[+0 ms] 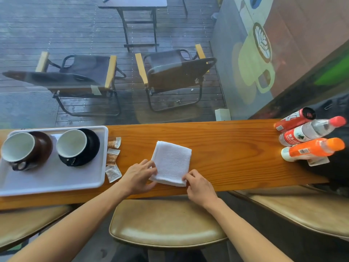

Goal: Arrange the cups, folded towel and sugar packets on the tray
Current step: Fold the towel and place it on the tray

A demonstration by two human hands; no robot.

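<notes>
Cups numbered two: you had a brown cup (18, 148) on its brown saucer (42, 146) at the left of the white tray (52, 178), and a black cup (71, 143) on a black saucer (90, 148) toward the tray's right side. Sugar packets (113, 157) numbered three, lying in a column on the wooden counter (226, 148) just beside the tray's right rim, off the tray. One folded white towel (171, 162) lay on the counter, well right of the tray and in front of you. Its long axis ran from the near edge away from you, leaning slightly left at the far end. Your left hand (137, 176) had its fingertips curled onto the towel's near-left corner, thumb beneath the edge, pinching it. Your right hand (200, 188) pinched the near-right corner between thumb and forefinger. Three bottles (309, 137) stood at the counter's far right end.
</notes>
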